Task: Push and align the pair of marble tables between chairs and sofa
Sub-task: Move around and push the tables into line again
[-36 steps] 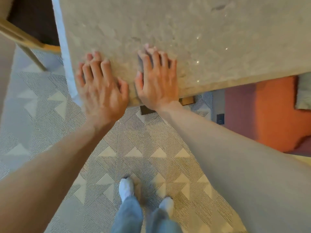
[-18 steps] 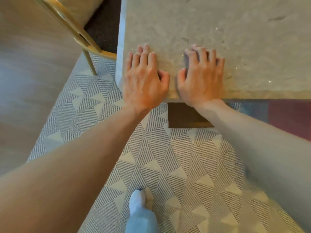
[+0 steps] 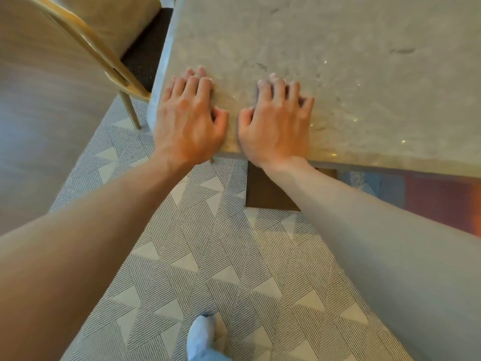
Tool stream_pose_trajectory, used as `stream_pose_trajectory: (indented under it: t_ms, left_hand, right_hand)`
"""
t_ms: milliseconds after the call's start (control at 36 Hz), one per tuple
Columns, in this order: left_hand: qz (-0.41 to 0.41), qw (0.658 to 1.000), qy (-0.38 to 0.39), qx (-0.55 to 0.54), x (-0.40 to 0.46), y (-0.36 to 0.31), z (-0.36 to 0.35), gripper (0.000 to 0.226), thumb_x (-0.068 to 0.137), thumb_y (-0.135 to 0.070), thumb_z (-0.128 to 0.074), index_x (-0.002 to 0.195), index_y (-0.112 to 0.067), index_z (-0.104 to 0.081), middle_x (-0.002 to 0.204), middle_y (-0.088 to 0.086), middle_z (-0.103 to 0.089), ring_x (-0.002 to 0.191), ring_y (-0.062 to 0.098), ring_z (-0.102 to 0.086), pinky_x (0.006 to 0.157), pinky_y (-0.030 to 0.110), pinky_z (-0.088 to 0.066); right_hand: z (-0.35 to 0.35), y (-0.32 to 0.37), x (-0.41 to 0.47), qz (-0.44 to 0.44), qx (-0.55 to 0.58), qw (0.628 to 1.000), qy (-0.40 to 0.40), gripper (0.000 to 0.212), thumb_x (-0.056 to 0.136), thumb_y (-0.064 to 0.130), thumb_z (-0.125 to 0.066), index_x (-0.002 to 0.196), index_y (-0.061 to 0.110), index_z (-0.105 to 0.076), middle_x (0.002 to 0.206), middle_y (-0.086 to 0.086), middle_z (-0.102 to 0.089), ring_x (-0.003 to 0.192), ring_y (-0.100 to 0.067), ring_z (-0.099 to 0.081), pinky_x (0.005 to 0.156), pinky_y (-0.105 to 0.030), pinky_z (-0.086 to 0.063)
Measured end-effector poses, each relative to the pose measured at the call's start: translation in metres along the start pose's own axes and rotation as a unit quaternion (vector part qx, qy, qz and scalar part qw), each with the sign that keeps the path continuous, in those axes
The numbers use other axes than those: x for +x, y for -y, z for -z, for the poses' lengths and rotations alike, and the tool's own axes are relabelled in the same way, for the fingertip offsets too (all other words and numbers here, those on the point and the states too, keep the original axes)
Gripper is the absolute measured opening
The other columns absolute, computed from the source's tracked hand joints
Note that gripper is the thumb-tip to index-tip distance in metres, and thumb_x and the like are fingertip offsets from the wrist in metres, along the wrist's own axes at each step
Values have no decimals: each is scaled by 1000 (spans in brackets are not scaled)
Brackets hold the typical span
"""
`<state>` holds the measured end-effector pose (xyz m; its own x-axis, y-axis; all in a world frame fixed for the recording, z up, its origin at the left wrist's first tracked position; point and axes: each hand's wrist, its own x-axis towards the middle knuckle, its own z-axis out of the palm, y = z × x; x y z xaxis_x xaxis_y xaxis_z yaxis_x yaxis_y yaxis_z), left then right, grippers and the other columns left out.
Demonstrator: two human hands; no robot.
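Observation:
A beige marble table [image 3: 351, 61] fills the upper right of the head view, with its near-left corner under my hands. My left hand [image 3: 187, 121] lies flat on the top right at that corner, fingers spread, heel of the palm on the near edge. My right hand [image 3: 276, 123] is pressed flat beside it in the same way. Neither hand holds anything. A dark brown table base [image 3: 263, 194] shows below the edge, partly hidden by my right forearm. Only one marble table is in view.
A wooden-framed chair [image 3: 86, 40] with a dark seat [image 3: 145, 56] stands close to the table's left side, one leg [image 3: 130, 110] on the patterned rug [image 3: 208, 256]. Wood floor [image 3: 39, 126] lies left. A red-orange surface [image 3: 442, 201] is at right. My socked foot [image 3: 201, 337] is below.
My hands stay flat on the same table corner. The table corner has shifted right in the view, the chair and wood floor have come into sight, and only one foot still shows.

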<state>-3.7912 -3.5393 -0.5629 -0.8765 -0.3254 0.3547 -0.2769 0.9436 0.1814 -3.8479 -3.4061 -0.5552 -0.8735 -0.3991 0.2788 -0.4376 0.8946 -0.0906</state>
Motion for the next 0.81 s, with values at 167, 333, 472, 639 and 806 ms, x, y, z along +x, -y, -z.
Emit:
stream_pose_trajectory:
  t_ms: [167, 333, 472, 639, 806]
  left_hand:
    - [-6, 1000, 5, -19, 21, 21, -2, 50, 84, -33, -39, 120, -5, -59, 143, 12, -55, 137, 28, -46, 112, 43, -35]
    - [-15, 999, 13, -38, 41, 42, -6, 51, 86, -33, -39, 123, -5, -59, 147, 11, -52, 140, 27, -43, 116, 43, -32]
    - [-23, 999, 24, -40, 46, 50, -6, 54, 87, -34, -38, 128, -5, -58, 150, 11, -49, 141, 26, -42, 118, 42, -30]
    - [-23, 998, 27, -46, 46, 52, -6, 56, 88, -34, -37, 133, -6, -56, 152, 10, -46, 144, 24, -37, 121, 39, -24]
    - [-24, 997, 28, -62, 46, 51, -6, 56, 88, -37, -36, 131, -6, -55, 150, 12, -47, 144, 26, -37, 122, 39, -21]
  right_hand:
    - [-5, 20, 18, -10, 0, 1000, 3, 59, 87, 35, -30, 134, 9, -55, 145, -12, -52, 126, -31, -48, 98, -48, -33]
    - [-12, 38, 36, -23, -1, 1000, 1, 59, 87, 34, -32, 135, 8, -54, 145, -13, -51, 127, -32, -47, 99, -51, -33]
    - [-16, 43, 42, -31, -9, 999, 6, 58, 87, 34, -32, 134, 10, -54, 146, -11, -51, 129, -31, -46, 100, -49, -34]
    - [-17, 43, 41, -28, -17, 999, -2, 56, 89, 34, -32, 135, 11, -54, 147, -10, -50, 129, -30, -46, 100, -49, -35]
    - [-14, 44, 40, -40, -26, 999, 8, 57, 89, 35, -31, 136, 14, -53, 147, -7, -50, 129, -27, -46, 100, -45, -33]
